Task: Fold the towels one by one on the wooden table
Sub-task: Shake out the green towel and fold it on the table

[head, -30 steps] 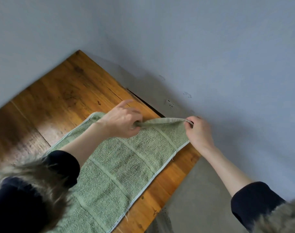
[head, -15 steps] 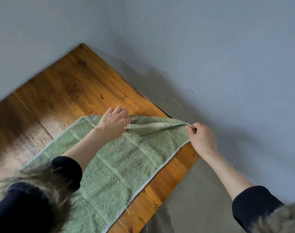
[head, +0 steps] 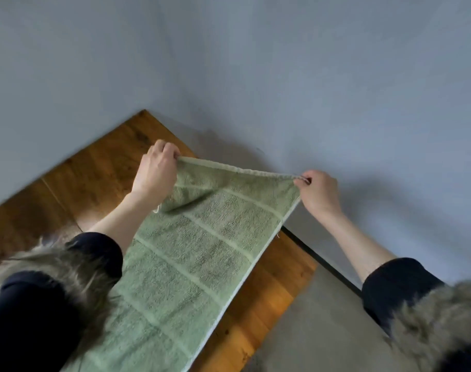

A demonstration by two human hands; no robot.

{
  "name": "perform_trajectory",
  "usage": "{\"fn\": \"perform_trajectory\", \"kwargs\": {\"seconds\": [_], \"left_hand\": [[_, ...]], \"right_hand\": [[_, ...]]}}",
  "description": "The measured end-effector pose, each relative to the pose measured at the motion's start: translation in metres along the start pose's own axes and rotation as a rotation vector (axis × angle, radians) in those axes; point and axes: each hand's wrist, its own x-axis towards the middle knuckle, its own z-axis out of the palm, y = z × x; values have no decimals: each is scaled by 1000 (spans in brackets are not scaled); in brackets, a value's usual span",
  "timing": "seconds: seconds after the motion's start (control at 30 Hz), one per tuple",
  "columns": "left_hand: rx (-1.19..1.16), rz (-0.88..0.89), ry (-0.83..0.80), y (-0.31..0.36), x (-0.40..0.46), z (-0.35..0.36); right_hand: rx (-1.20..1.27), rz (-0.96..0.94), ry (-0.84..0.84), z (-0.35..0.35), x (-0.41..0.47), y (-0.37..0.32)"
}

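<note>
Pinching green towel (head: 191, 264) corners—left hand (head: 155, 175), right hand (head: 318, 193)—apparently raised above table (head: 89, 173).

A plain blue-grey wall (head: 282, 76) rises behind; grey floor (head: 323, 331) lies below at lower right

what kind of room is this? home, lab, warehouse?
Probably a plain room in a home, though it's sparse. A worn wooden table sits in a corner of painted grey-blue walls over a bare concrete floor; a green towel lies on it.
</note>
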Motion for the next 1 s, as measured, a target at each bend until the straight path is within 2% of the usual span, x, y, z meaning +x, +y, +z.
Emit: {"fn": "perform_trajectory", "kwargs": {"seconds": [0.2, 0.43, 0.6, 0.8, 1.0], "left_hand": [[-62, -79, 165, -5, 27, -58], [-33, -134, 97, -42, -17, -99], [-8, 9, 102, -81, -74, -125], [-20, 155, 163, -122, -160, -164], [-13, 243, 168, -161, -258, -195]], "right_hand": [[96, -148, 193, -32, 15, -64], [78, -234, 186, -29, -30, -85], [86, -338, 142, -21, -95, -99], [120, -384, 208, 0, -206, -111], [15, -477, 266, 35, -327, -118]]}}
